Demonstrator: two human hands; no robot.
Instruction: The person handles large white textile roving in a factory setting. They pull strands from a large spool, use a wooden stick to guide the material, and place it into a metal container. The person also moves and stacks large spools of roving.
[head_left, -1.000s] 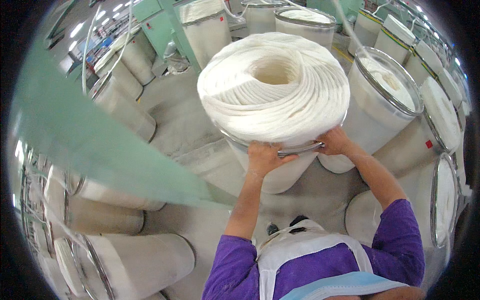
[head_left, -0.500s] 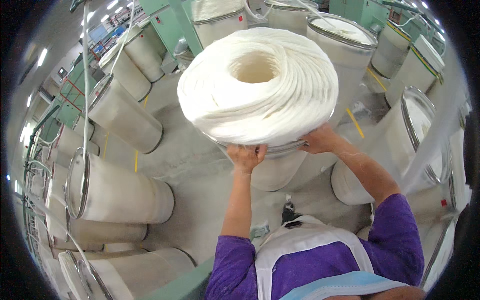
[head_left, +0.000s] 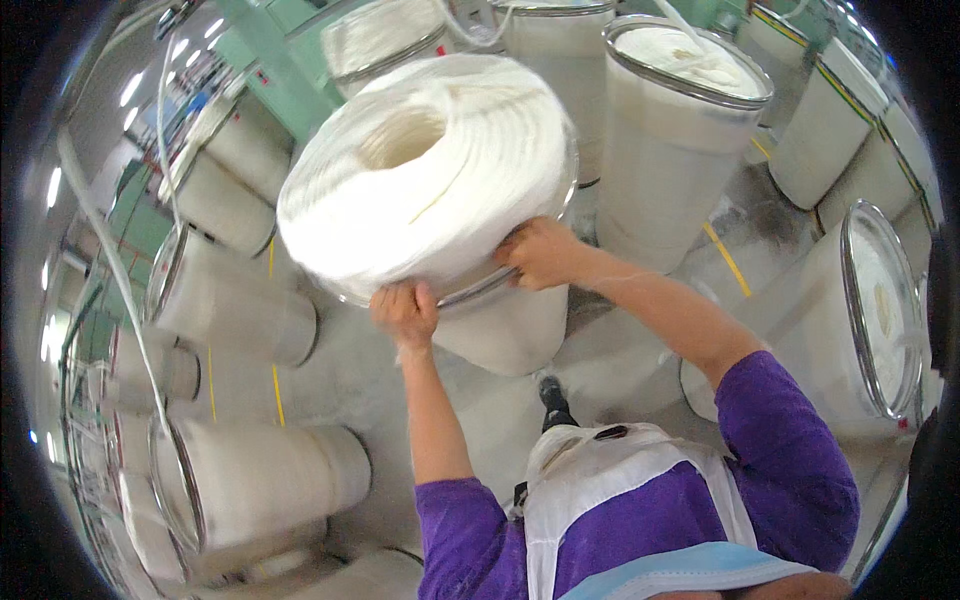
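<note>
In front of me stands a tall off-white can [head_left: 505, 330], its top leaning toward the left. Thick white fibre sliver [head_left: 490, 130] is coiled above its mouth in a ring with a deep hole in the middle. My left hand [head_left: 405, 314] is closed over the near part of the metal rim [head_left: 465, 294], under the bulging coil. Farther right along the same rim, my right hand [head_left: 543, 253] is closed too, its fingers partly hidden against the coil. Both arms reach forward.
Several similar cans stand to the left, one of them a near can [head_left: 280, 475]. A filled can [head_left: 665, 160] is at the back right, and another can [head_left: 810, 320] at the right. Green machinery [head_left: 275, 50] rises behind. Yellow lines [head_left: 727, 258] mark the grey floor.
The held can and both hands have shifted left in the view, and the can's top leans more to the left. The surroundings have shifted as well. Both hands keep hold of the rim.
</note>
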